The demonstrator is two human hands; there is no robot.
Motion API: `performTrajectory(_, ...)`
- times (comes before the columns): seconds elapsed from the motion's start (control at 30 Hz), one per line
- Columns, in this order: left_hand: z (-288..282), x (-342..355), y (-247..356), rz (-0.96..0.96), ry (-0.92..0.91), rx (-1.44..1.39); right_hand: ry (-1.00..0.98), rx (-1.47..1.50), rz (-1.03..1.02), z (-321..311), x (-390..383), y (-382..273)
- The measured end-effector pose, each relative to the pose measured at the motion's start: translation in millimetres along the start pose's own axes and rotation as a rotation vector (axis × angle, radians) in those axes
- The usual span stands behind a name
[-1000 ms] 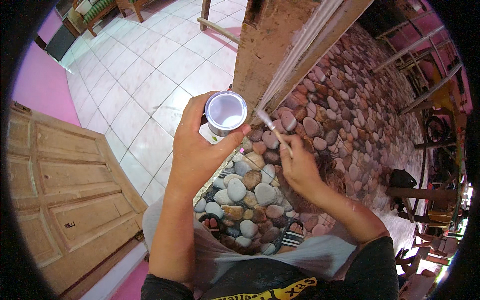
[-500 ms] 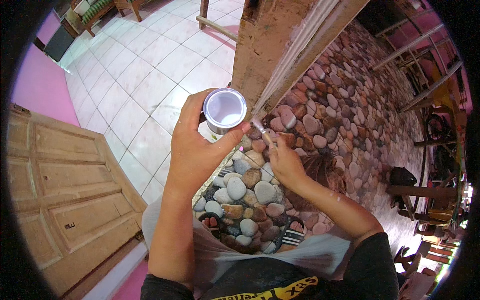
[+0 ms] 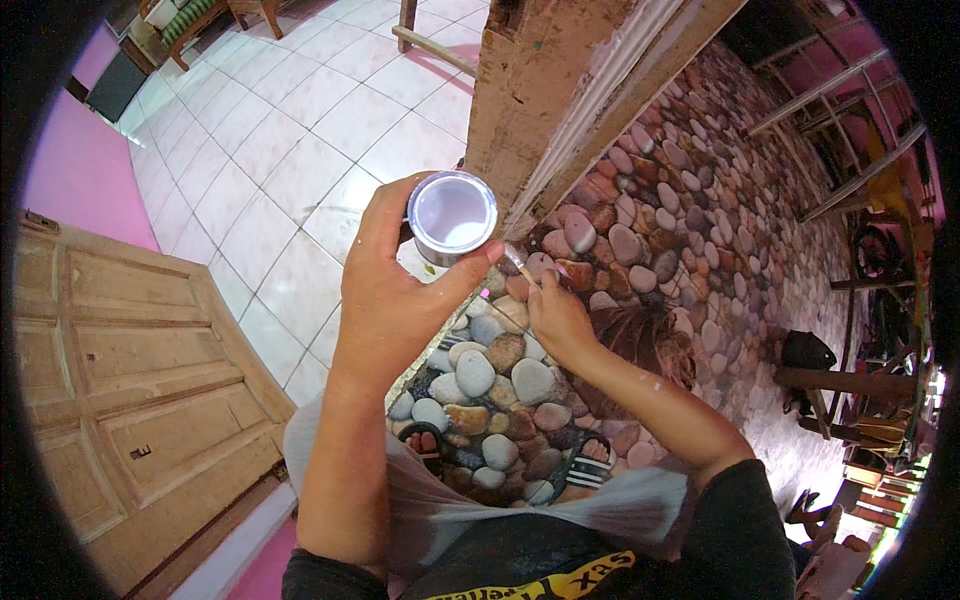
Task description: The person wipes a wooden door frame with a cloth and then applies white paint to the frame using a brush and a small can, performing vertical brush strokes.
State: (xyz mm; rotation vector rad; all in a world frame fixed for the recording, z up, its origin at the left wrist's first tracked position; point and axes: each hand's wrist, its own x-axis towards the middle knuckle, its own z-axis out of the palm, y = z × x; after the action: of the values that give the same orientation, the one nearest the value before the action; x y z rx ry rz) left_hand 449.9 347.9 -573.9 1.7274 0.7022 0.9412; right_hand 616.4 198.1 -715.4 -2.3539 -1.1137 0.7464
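Note:
My left hand (image 3: 400, 270) is wrapped round a small open paint can (image 3: 453, 214) with whitish paint inside, held upright in the middle of the view. Just right of the can, my right hand (image 3: 560, 318) grips a small paintbrush (image 3: 524, 270) by its handle. The brush's pale bristles point up and left, near the bottom of a wooden door frame post (image 3: 530, 100). White paint streaks run along a groove of that post. Whether the bristles touch the wood I cannot tell.
A panelled wooden door (image 3: 150, 390) stands at the left beside a pink wall (image 3: 95, 180). White tiles (image 3: 290, 130) cover the floor beyond, and pebble-patterned flooring (image 3: 640, 240) lies at the right. My sandalled feet (image 3: 590, 462) are below. Wooden furniture (image 3: 850, 385) stands far right.
My right hand has shifted slightly left, and the brush with it, so the bristles are closer to the can. The can stays in my left hand, almost in the same place.

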Motion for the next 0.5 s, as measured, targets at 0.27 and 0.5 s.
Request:
performTrajectory(0.27,-1.5,-1.2,-0.1,0.013,-0.016,0.005,0.225,0.07,-0.142,25.9,29.1,3.5)
performTrajectory(0.5,0.7,0.4,-2.4,-0.002,-0.019,-0.01,0.013,-0.026,0.032,48.1,27.6,31.6)
